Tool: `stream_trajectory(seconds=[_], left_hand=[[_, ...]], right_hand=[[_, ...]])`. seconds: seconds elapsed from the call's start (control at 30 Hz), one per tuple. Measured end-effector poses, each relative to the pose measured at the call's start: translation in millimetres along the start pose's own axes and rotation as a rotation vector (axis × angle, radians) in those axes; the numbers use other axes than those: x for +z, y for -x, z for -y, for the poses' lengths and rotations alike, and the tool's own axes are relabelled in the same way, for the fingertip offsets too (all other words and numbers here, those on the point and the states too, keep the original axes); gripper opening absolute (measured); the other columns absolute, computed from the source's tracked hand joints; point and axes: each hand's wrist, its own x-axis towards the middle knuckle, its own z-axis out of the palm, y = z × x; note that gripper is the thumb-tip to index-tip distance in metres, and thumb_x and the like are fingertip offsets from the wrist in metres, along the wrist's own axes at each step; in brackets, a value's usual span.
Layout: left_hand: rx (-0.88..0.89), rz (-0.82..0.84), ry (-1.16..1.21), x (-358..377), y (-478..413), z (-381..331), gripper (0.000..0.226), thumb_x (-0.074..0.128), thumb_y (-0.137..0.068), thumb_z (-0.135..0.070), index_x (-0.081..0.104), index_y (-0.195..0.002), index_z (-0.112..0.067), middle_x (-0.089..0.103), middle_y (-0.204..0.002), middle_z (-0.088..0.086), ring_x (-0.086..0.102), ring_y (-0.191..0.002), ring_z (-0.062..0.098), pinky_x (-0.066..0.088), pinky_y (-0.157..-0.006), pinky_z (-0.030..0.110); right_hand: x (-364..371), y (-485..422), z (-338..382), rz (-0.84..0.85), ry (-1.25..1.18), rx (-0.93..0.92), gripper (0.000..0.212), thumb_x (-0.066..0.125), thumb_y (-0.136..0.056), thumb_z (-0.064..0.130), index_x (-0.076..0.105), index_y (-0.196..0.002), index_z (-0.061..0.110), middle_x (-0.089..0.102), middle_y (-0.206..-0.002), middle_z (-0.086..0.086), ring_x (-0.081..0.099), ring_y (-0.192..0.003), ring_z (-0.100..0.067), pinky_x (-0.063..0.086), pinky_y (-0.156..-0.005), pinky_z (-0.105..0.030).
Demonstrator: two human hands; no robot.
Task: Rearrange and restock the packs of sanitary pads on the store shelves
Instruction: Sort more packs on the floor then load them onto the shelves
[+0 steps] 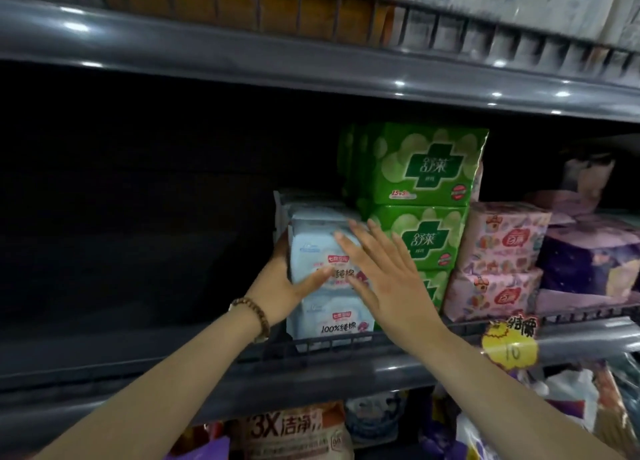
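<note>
Two light blue packs of pads are stacked on the middle shelf (346, 366). My left hand (282, 286) grips the upper blue pack (313, 248) from its left side, thumb across the front. With straight fingers, my right hand (384, 269) presses flat against that pack's front and right side. The lower blue pack (332, 321) stands behind the shelf's wire rail. Just to the right rise the green packs (422, 165), stacked three high.
Pink patterned packs (498, 238) and purple packs (585, 259) fill the shelf to the right. The left part of the shelf is dark. A yellow price tag (509, 345) hangs on the rail. More packs sit on the shelf below (294, 432), boxes on the shelf above.
</note>
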Motion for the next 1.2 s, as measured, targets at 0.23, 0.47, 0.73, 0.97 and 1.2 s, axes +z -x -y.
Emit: stream_trajectory(seconds=[0.23,0.47,0.73,0.97,1.2], left_hand=[[-0.052,-0.137,0.015,14,-3,2,0.090,0.073,-0.072,-0.049,0.024,-0.145,-0.029,0.058,-0.125,-0.007,0.062,-0.106,0.005,0.055,-0.089,0.032],[-0.078,-0.221,0.016,21,33,-18,0.092,0.070,-0.081,-0.040,0.009,-0.150,-0.030,0.032,-0.149,-0.007,0.037,-0.133,0.009,0.037,-0.110,0.037],[-0.025,-0.267,-0.075,45,109,-30,0.071,0.061,-0.089,-0.033,0.022,-0.148,-0.025,0.028,-0.141,-0.017,0.028,-0.130,0.000,0.025,-0.107,0.019],[-0.206,0.128,-0.081,125,206,27,0.062,0.053,-0.094,-0.039,0.027,-0.147,-0.023,0.032,-0.142,-0.015,0.030,-0.136,0.006,0.027,-0.109,0.016],[-0.866,0.421,-0.060,181,294,113,0.064,0.043,-0.098,-0.043,0.019,-0.149,-0.012,0.017,-0.157,0.005,0.029,-0.141,0.024,0.026,-0.114,0.030]], right_hand=[[2,-6,-20,0.189,0.004,-0.003,0.061,0.027,-0.100,0.040,-0.003,-0.152,0.036,0.001,-0.161,0.006,-0.009,-0.148,-0.010,-0.010,-0.119,-0.033],[-23,8,-12,0.208,0.005,0.023,0.060,0.022,-0.102,0.039,-0.014,-0.150,0.038,-0.016,-0.158,0.012,-0.018,-0.146,-0.007,-0.019,-0.115,-0.025],[-57,78,17,0.280,-0.121,0.080,0.056,0.021,-0.100,0.047,0.008,-0.153,0.035,-0.004,-0.161,0.012,-0.009,-0.148,-0.007,-0.009,-0.119,-0.029],[-39,211,53,0.566,-0.361,0.427,0.058,0.045,-0.100,0.040,0.015,-0.150,0.036,-0.003,-0.158,0.015,-0.004,-0.146,-0.007,0.006,-0.122,-0.039],[2,332,93,0.876,-0.616,0.973,0.060,0.051,-0.099,0.032,0.025,-0.151,0.018,0.009,-0.162,-0.002,0.014,-0.148,-0.018,0.017,-0.117,-0.030]])
